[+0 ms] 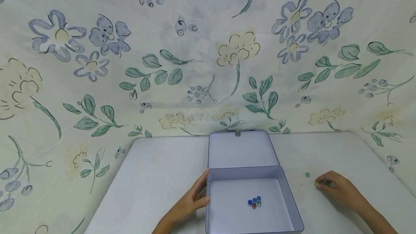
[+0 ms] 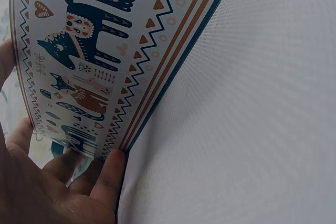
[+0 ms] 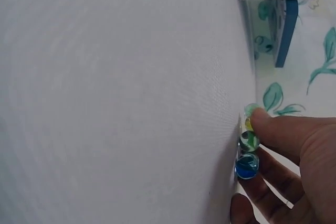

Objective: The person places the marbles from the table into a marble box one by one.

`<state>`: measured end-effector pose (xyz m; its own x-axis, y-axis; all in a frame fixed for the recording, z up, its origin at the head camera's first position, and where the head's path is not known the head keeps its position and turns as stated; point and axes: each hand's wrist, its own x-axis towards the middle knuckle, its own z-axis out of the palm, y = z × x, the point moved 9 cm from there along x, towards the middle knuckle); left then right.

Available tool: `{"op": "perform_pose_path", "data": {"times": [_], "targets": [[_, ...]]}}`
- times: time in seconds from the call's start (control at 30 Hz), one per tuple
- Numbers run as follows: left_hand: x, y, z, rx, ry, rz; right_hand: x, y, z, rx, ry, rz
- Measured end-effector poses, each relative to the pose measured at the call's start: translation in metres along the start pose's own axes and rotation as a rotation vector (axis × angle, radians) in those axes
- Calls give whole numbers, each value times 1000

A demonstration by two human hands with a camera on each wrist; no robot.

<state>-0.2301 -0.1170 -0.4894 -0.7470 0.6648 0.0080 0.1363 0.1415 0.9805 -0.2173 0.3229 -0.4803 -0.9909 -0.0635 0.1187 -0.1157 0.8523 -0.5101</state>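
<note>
1. Right hand (image 1: 338,190): low at the surface (image 1: 169,165), thumb and forefinger brought together, pinching a yellow marble (image 1: 316,183) at the tips. The wrist view shows the thumb pressed to it.
2. Within the same curl, between thumb and fingers, a green-swirled marble (image 3: 249,141) and, nearer the lower fingers, a blue marble (image 3: 247,166). How firmly these two are held, cannot tell.
3. Left hand (image 1: 187,207): thumb and fingers spread apart, laid against the outside of the box (image 1: 227,205). Forefinger reaches the far left corner; thumb tip meets the left wall closer in. Under this palm, the box side carries printed animals (image 2: 100,40) in dark blue and rust.
4. Just beyond the right hand's fingertips, slightly to their left: a pale green marble (image 1: 307,174), loose on the surface, apart from the pinched one.
5. Right of the left hand, well left of the right hand: a marble cluster (image 1: 254,202) on the box floor, close together; blues, a green and a reddish brown.
6. Beyond the left hand, to its right: the lid (image 1: 242,151), laid back from the box's far wall, small clasp (image 1: 238,133) at its far edge.
7. Farthest from both hands: floral cloth (image 1: 201,35), blue and yellow blooms, green leaves, behind the surface.
</note>
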Motion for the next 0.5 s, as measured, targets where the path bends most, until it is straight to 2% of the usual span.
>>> {"op": "perform_pose_path", "data": {"times": [0.23, 0.5], "targets": [[0, 0, -1, -1, 2, 11, 0, -2, -5, 9, 45, -13], [0, -1, 0, -5, -3, 3, 0, 2, -14, -1, 59, 49]]}}
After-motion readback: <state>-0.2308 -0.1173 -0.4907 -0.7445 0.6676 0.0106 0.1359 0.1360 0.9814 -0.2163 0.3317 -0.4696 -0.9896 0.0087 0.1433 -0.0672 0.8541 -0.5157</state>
